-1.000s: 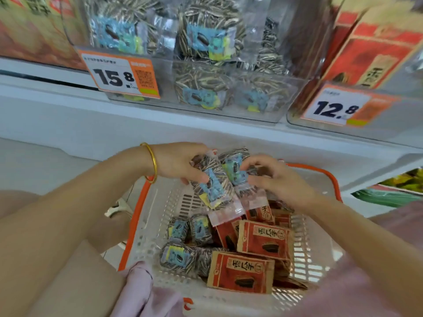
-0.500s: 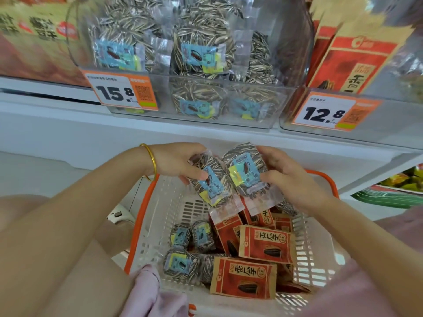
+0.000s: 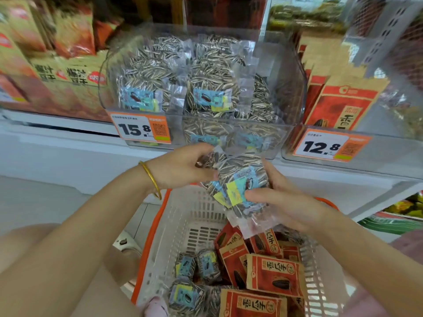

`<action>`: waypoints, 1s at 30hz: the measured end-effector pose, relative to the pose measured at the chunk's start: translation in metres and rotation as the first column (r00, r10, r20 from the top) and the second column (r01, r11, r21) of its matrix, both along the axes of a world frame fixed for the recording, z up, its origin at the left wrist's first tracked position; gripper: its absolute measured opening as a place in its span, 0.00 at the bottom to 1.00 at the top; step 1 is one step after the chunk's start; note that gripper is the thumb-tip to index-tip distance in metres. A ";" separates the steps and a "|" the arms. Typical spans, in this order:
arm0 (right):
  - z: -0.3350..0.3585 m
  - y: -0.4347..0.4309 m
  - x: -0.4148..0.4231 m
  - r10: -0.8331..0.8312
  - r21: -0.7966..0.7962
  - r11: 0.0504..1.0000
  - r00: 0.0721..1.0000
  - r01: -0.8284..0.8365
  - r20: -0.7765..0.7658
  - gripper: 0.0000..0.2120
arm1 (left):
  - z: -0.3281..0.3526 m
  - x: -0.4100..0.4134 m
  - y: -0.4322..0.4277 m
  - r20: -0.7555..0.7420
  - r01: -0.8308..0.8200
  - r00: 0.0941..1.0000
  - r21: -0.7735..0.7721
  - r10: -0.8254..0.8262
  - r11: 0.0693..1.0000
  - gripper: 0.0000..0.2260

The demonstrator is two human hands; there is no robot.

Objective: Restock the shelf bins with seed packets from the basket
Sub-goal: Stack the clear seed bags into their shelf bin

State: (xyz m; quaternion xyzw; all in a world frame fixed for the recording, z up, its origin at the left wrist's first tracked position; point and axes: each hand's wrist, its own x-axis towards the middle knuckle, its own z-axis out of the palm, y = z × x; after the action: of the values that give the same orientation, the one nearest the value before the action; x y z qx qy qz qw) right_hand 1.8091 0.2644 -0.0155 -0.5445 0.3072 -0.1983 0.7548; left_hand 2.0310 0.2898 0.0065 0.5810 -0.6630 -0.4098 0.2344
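A white plastic basket [image 3: 183, 220] with an orange rim sits low in front of me, holding several clear striped-seed packets [image 3: 185, 296] and red seed packets [image 3: 274, 273]. Above it, both hands hold clear striped-seed packets with blue labels [image 3: 242, 177], stacked together. My left hand [image 3: 180, 165] pinches the upper left corner. My right hand [image 3: 281, 202] grips the stack from the right and below. Just above stands the clear shelf bin [image 3: 290, 88] filled with the same striped packets, tagged 15.8 [image 3: 139, 129].
To the right a second clear bin [image 3: 389, 154], tagged 12.8, holds red seed packets [image 3: 343, 106]. Orange snack bags [image 3: 68, 72] fill the shelf at left. The white shelf ledge [image 3: 68, 156] runs below the bins. A gold bangle [image 3: 151, 179] circles my left wrist.
The two packets, held apart a second ago, have come together into one stack. Both hands have lifted them from above the basket toward the front of the 15.8 bin.
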 end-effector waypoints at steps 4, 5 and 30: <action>0.052 -0.016 0.015 -0.050 -0.337 0.941 0.998 0.038 -0.026 0.24 | 0.028 0.007 0.001 -0.195 -0.142 0.975 -0.179 0.106 0.974 0.15; 0.070 -0.023 0.018 -0.059 -0.445 0.895 0.998 0.036 -0.038 0.22 | 0.034 0.010 0.001 -0.289 -0.233 0.943 -0.227 0.163 0.946 0.14; 0.122 -0.074 0.069 -0.326 -0.873 0.470 0.894 -0.129 -0.308 0.14 | 0.017 0.037 -0.018 0.293 -0.103 0.721 -0.851 0.628 0.515 0.15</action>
State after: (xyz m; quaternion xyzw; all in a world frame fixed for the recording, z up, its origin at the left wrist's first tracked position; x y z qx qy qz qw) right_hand 1.8777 0.1903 0.1069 -0.8627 0.3533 -0.2450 0.2663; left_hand 2.0678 0.2718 0.0237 0.6429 -0.6619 0.1824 0.3396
